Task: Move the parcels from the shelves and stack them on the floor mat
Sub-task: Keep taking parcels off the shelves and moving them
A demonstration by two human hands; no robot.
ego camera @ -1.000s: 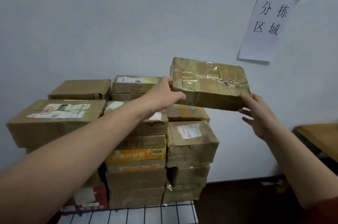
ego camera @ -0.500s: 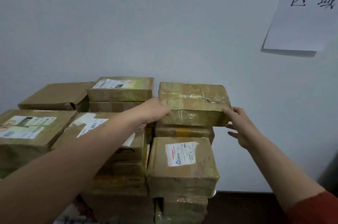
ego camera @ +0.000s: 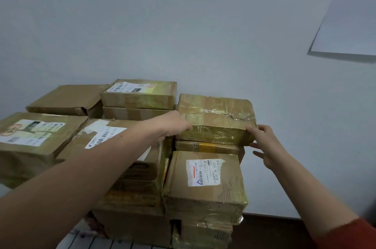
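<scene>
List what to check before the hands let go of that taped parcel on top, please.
1. Seating: the taped parcel lies flat on the stack: ok.
2. Alignment with the box below: not ok, it juts out at the right.
3. Grip of the left hand at its left end: cannot tell, fingers hidden.
4. Release by the right hand: ok, fingers spread, thumb on the corner.
5. Base of the stack steady: cannot tell, out of view.

At the bottom edge, left of centre, the floor mat (ego camera: 89, 243) shows white with dark lines. The lowest cardboard parcels (ego camera: 134, 226) of the stacks rest directly on it. Dark floor (ego camera: 274, 232) lies at lower right, beside the stacks.
</scene>
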